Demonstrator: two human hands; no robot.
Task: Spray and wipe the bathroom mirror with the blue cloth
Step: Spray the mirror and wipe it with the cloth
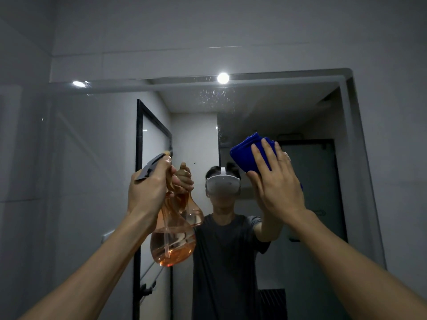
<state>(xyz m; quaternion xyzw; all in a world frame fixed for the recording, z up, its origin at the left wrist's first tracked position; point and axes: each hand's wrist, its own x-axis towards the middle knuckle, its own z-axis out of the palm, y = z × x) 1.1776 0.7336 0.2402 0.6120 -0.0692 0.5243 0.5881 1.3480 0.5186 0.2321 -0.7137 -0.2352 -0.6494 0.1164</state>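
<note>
A white tiled wall (208, 26) rose above. Reflected in the glass were a round ceiling light (223, 78), a black-framed door (152, 144) standing open, a dark door (318, 192) behind, and a white headset (223, 186).

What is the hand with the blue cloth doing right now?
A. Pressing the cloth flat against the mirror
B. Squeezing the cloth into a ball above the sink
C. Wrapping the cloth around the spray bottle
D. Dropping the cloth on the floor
A: the right hand lies with straight fingers over the folded blue cloth, holding it flat against the bathroom mirror, while the left hand grips the orange see-through spray bottle.
</note>
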